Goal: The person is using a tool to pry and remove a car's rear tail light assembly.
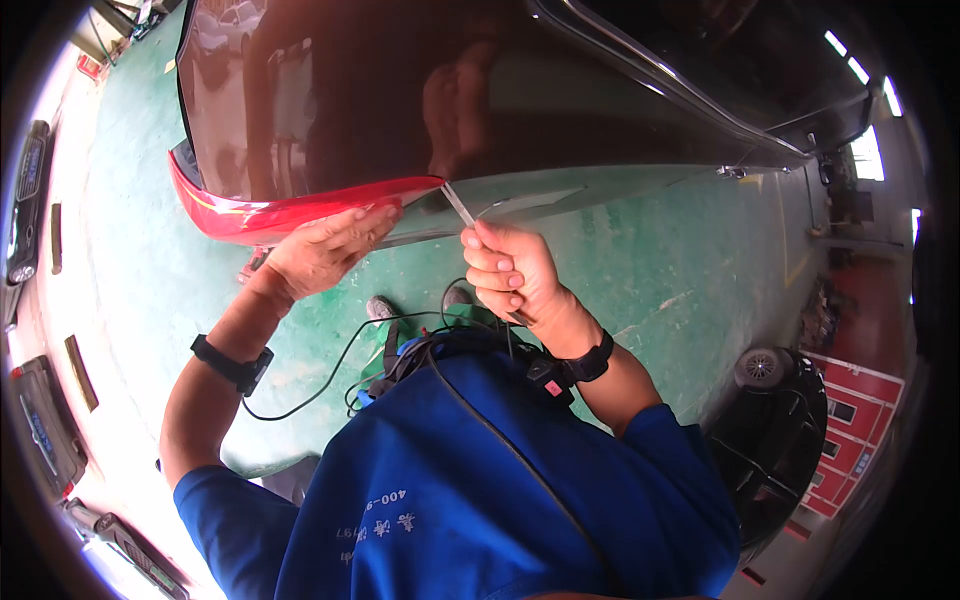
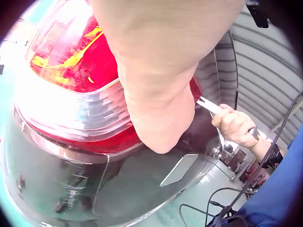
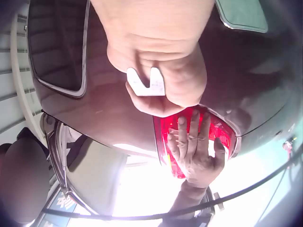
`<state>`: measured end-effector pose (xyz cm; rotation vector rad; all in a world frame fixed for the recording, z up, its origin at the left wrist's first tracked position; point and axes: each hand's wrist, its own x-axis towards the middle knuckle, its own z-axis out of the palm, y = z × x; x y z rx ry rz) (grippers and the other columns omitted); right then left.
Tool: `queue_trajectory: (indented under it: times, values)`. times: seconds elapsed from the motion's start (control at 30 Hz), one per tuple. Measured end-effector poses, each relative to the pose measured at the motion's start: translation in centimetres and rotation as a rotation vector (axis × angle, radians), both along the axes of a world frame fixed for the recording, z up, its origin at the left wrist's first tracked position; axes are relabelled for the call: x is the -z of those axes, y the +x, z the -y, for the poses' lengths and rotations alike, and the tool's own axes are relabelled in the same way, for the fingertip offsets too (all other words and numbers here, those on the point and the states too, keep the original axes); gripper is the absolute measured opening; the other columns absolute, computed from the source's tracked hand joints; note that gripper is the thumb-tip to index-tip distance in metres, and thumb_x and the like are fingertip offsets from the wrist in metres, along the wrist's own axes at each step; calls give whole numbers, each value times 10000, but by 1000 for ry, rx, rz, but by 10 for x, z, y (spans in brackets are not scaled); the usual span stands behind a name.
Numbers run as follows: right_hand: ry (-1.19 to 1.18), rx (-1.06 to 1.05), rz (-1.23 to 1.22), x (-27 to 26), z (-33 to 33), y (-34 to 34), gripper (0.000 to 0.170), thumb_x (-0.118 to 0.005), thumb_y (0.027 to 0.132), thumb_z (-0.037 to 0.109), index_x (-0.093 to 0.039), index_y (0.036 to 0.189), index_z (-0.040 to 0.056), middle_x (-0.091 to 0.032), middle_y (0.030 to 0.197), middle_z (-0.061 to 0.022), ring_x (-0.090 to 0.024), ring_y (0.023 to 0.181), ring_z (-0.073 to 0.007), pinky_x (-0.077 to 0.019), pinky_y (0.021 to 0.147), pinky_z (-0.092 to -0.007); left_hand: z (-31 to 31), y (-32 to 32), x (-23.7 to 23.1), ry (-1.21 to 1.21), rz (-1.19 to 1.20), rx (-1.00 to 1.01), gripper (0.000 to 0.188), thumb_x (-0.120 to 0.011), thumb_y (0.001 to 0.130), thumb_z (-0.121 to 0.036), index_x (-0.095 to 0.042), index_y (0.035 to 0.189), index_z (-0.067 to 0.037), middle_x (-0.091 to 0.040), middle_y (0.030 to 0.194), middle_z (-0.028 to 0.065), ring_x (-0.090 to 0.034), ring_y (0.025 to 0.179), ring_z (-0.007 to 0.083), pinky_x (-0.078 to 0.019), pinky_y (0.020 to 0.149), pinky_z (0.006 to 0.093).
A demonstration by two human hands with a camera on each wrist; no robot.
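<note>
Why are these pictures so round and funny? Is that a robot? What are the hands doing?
No robot here: it's a person in a blue shirt using two bare hands. The roundest picture comes from a camera on the person's head, looking down. The other two come from cameras worn on the wrists, so a big piece of arm or hand fills the top.

The brown car is in front, above a green floor. The left hand rests on its red tail light. The right hand grips a flat metal tool with notched ends, its tip at the light's edge.
</note>
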<state>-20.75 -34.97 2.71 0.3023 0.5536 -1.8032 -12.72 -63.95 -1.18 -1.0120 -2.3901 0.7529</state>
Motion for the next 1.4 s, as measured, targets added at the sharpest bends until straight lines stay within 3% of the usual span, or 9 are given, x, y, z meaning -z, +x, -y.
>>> queue_trajectory:
  times: [0.27, 0.37, 0.6, 0.83, 0.97, 1.1, 1.17, 1.3, 1.4]
  values:
    - [107, 32, -77, -6, 4, 6, 264, -483, 1042, 281, -520, 868, 86, -342, 568, 71, -283, 401, -32, -235, 325, -208, -45, 6, -2, 256, 398, 430, 437, -554, 918, -128, -587, 1347, -49, -506, 1474, 51, -415, 1407, 161, -294, 1216, 363]
    - [144, 48, -89, -8, 6, 11, 267, -481, 1043, 281, -519, 868, 83, -337, 568, 72, -279, 404, -32, -234, 327, -208, 25, -13, 17, -216, -255, 147, 488, -508, 937, -120, -516, 1420, -57, -467, 1507, 50, -380, 1428, 156, -270, 1227, 360]
    - [129, 90, -87, -8, 7, 16, 267, -483, 1044, 284, -530, 882, 76, -343, 570, 74, -285, 404, -32, -238, 323, -205, -17, 18, 12, -194, 166, -73, 674, -524, 907, -203, -327, 1530, -41, -294, 1609, 86, -282, 1482, 206, -194, 1252, 395]
    - [152, 93, -110, -10, 10, 13, 274, -482, 1048, 281, -535, 879, 72, -344, 575, 71, -285, 408, -38, -245, 327, -215, 20, -19, 14, -542, -353, 87, 633, -427, 973, -245, -273, 1549, -35, -244, 1628, 95, -224, 1504, 220, -157, 1257, 395]
    - [163, 141, -97, -13, 11, 21, 272, -483, 1047, 283, -537, 879, 76, -343, 575, 71, -284, 408, -38, -250, 328, -213, -10, 5, 9, -247, 116, -49, 660, -484, 891, -134, -342, 1533, -72, -320, 1602, 57, -288, 1482, 191, -219, 1240, 342]
    - [184, 160, -110, -14, 16, 25, 272, -488, 1044, 289, -538, 881, 77, -343, 575, 71, -282, 409, -39, -249, 330, -213, -72, 21, -15, -380, 164, 388, 597, -401, 973, -125, -278, 1554, -74, -306, 1606, 59, -256, 1492, 208, -223, 1232, 301]
    - [203, 154, -108, -16, 19, 24, 270, -489, 1042, 288, -541, 885, 75, -345, 574, 71, -283, 410, -40, -246, 331, -216, -5, -13, 50, -364, -92, 204, 598, -405, 980, -178, -276, 1555, -79, -288, 1613, 57, -246, 1495, 221, -204, 1243, 328]
    - [245, 206, -95, -21, 26, 31, 263, -487, 1042, 282, -530, 881, 78, -346, 577, 72, -280, 415, -41, -235, 340, -215, 28, -10, 36, -362, -191, 101, 594, -375, 985, -239, -292, 1542, -46, -256, 1623, 80, -224, 1502, 212, -145, 1265, 378]
    - [246, 242, -89, -26, 27, 36, 250, -491, 1040, 274, -513, 880, 84, -347, 583, 72, -284, 424, -39, -229, 349, -215, 2, -7, 2, -386, 188, 96, 608, -405, 964, -252, -330, 1521, -21, -287, 1611, 87, -251, 1492, 207, -160, 1261, 375]
